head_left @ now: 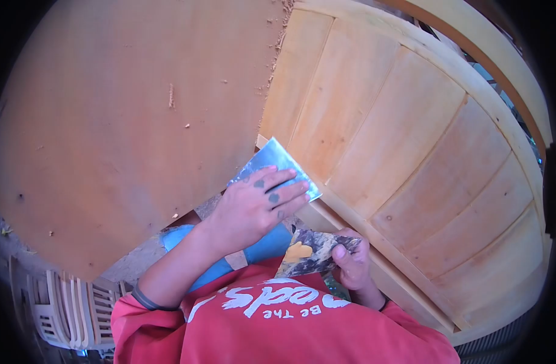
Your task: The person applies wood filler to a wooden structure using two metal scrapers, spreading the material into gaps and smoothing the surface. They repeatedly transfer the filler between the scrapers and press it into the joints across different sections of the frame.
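My left hand is closed on a shiny, bluish flat scraper blade, fingers laid across its face. The blade overlaps the lower corner of a slatted wooden panel, where it meets a smooth brown board. Close to my chest, my right hand grips a thin, dark-stained plate by its right end, thumb on top. A dab of yellowish putty sits on that plate.
Wood shavings line the brown board's right edge, with a few crumbs scattered over it. A curved wooden rail rises beyond the panel at upper right. Slatted wooden pieces stand on the floor at lower left.
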Tool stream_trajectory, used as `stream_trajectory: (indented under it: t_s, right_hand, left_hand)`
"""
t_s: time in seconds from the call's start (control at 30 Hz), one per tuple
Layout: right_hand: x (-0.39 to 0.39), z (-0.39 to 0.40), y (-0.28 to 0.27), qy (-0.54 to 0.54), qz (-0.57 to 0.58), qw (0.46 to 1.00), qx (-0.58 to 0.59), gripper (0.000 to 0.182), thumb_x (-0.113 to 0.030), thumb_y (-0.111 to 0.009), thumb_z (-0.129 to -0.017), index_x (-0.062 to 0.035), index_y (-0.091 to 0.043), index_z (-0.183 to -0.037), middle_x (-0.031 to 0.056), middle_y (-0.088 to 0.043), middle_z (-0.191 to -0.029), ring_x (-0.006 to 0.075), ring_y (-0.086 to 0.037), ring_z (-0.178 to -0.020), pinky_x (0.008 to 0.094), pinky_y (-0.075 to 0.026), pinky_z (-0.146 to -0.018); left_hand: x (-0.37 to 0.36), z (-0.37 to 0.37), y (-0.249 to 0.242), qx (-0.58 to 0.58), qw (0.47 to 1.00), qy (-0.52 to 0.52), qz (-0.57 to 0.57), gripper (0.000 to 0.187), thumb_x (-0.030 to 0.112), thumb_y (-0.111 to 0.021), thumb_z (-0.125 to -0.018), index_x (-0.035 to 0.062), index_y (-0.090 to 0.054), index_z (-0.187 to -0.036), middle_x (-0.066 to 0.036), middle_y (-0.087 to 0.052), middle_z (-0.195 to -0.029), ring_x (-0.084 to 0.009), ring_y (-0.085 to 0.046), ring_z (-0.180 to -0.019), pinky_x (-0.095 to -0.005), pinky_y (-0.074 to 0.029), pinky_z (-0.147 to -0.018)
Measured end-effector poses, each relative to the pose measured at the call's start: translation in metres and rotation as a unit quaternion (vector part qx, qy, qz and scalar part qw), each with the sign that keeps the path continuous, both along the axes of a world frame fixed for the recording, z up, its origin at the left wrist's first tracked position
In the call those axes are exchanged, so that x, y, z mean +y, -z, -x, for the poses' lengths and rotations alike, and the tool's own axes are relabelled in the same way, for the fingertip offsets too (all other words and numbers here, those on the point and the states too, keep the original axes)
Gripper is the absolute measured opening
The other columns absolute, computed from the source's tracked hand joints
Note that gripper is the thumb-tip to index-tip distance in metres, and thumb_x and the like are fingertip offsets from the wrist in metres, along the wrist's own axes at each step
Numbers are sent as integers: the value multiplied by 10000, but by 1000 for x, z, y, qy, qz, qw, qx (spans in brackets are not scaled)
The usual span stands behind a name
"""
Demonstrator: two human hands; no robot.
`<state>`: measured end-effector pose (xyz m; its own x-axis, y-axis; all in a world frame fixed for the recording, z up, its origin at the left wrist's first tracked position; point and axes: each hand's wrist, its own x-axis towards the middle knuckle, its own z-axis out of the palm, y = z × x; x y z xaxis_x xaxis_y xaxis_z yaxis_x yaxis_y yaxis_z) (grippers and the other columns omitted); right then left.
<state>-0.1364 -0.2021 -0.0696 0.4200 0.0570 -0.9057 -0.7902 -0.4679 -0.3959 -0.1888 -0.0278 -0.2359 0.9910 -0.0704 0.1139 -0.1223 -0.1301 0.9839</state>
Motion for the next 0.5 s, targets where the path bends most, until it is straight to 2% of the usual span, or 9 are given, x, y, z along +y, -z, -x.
stream_trajectory:
  t_s: [0.07, 0.17, 0.27, 0.37, 0.47, 0.5]
  right_hand:
    - [8, -3, 3, 4, 20, 1000, -8, 343, -279, -652, -851, 38, -554, -938, 111, -631, -847, 149, -602, -752, 291, -482, -687]
    - [20, -10, 2, -18, 30, 999, -11, 344, -280, -652, -852, 40, -554, -932, 111, -630, -844, 151, -604, -752, 287, -483, -684]
    - [3, 1, 4, -8, 23, 1000, -16, 351, -276, -653, -853, 48, -557, -946, 111, -633, -838, 154, -607, -743, 288, -487, -678]
    - [-1, 2, 3, -11, 12, 1000, 5, 362, -281, -617, -880, 59, -576, -996, 83, -627, -849, 122, -583, -769, 262, -474, -711]
    - [2, -2, 2, -12, 7, 1000, 25, 375, -283, -595, -897, 68, -584, -1026, 75, -629, -874, 108, -574, -794, 248, -468, -733]
    - [3, -3, 2, -9, 4, 1000, 28, 376, -283, -593, -899, 70, -583, -1029, 78, -632, -884, 109, -576, -800, 247, -469, -735]
  left_hand:
    - [19, -1, 5, -1, 998, 51, -22, 397, 17, -521, -743, 80, -605, -1125, -65, -631, -1097, -254, -587, -1054, -386, -498, -870]
    - [52, -46, 14, 28, 988, -141, 51, 454, -67, -495, -700, 57, -601, -1124, -110, -625, -1114, -294, -595, -1037, -411, -502, -863]
    - [55, -89, 17, 2, 974, -226, 26, 535, -157, -445, -696, 40, -580, -1174, -139, -635, -1102, -339, -619, -981, -389, -498, -865]
    - [54, -115, 8, 53, 968, -247, 4, 465, -126, -445, -742, 8, -580, -1166, -175, -646, -1052, -288, -644, -933, -338, -498, -829]
    - [68, -129, -10, 227, 938, -236, 117, 411, -79, -444, -760, -28, -585, -1143, -187, -664, -974, -206, -649, -865, -300, -492, -778]
    - [68, -132, -10, 236, 935, -235, 122, 401, -65, -442, -762, -38, -587, -1135, -178, -667, -945, -181, -636, -837, -290, -488, -760]
